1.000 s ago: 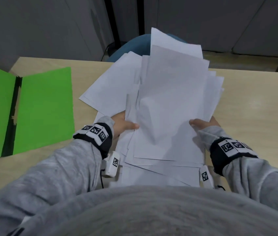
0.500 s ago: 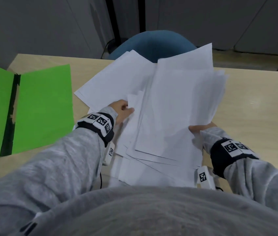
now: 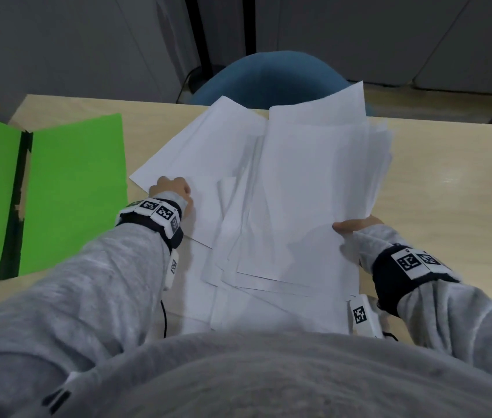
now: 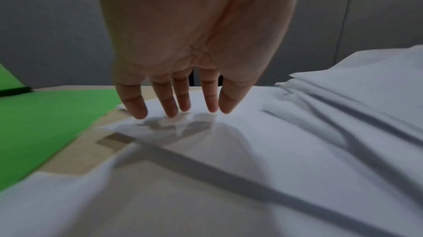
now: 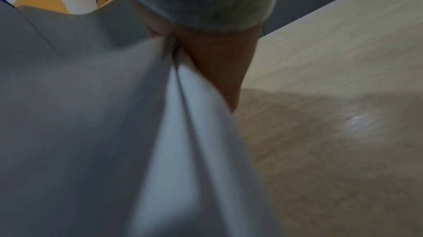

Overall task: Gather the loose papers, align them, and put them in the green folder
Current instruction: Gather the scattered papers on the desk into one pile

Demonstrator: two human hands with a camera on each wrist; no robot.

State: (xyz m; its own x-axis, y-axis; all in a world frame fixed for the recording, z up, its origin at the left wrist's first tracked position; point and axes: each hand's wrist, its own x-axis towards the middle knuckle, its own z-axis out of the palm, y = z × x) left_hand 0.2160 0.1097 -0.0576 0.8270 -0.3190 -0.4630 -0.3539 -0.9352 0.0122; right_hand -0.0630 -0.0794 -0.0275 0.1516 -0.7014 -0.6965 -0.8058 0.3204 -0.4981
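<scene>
Nearest the person, the fanned stack of loose white paper sheets (image 3: 284,224) lies askew on the pale wooden counter (image 3: 438,188), its near edges ragged. The right hand (image 3: 356,226) pinches the stack's right edge, thumb on top, so that side lifts; held by one edge alone, the lower sheets could slide out or the bundle buckle. Further off, the left hand (image 3: 172,190) has its grip apart, straight fingers (image 4: 170,103) touching the leftmost sheet's corner; a careless sweep could crease it or push it onto the open bright green card folder (image 3: 75,188) just beside. Since half a second ago, the left hand has moved out from the stack's middle to this corner.
</scene>
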